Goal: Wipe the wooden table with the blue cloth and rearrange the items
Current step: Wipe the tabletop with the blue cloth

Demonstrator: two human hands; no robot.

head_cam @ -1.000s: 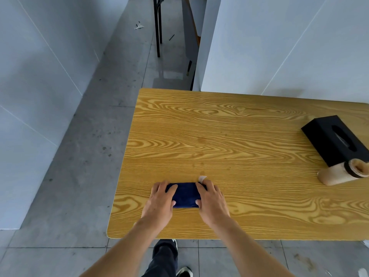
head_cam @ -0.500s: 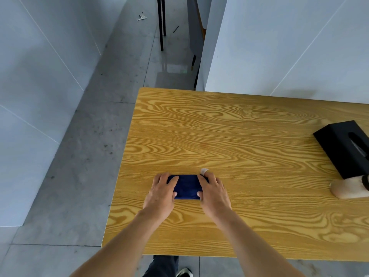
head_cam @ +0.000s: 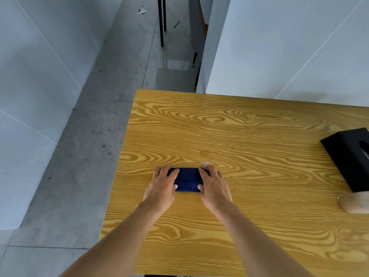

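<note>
1. Step in hand: wiping. Both hands press the folded cloth point(head_cam: 188, 179) flat on the table point(head_cam: 249, 136).
2. Cloth sits toward the table's near-left part, well apart from the items at the right edge.
3. Left hand point(head_cam: 161, 186) covers the cloth's left end, fingers straight and spread, thumb laid on the cloth; pressing, not pinching.
4. Right hand point(head_cam: 214, 185) covers the right end, fingers also flat and extended, thumb on the near edge. A pale tag or tape shows at one fingertip; can't tell which.
5. Items: black box point(head_cam: 351, 156) at the right, cut by the frame edge; a beige bottle point(head_cam: 354, 202) lies on its side just near of it, seemingly touching, partly out of view.
6. Progress, by judgement: wiping likely mid-way, rearranging not started; the bottle is still lying down.
7. Next move calls for even downward pressure from both palms while sliding the cloth across the grain-marked surface, keeping the fold from bunching, then working right toward the items.
</note>
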